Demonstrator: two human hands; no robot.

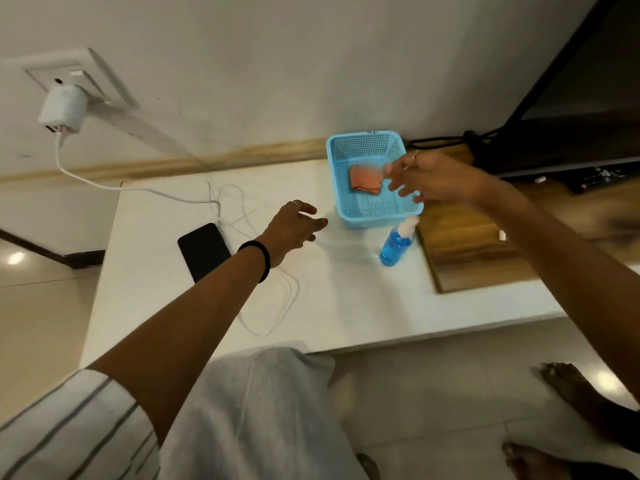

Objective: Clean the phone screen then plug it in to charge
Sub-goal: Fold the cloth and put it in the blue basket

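The right hand [429, 178] hovers over the blue basket [349, 209], grip spread and empty, with the folded orange cloth [365, 180] lying in the basket just off its fingertips. The left hand [294, 226], grip loosely apart, holds nothing. The phone [204, 251] lies flat on the tabletop [346, 306] nearest the left wrist, long axis running away from the person. A blue spray bottle [396, 245] stands beneath the right forearm.
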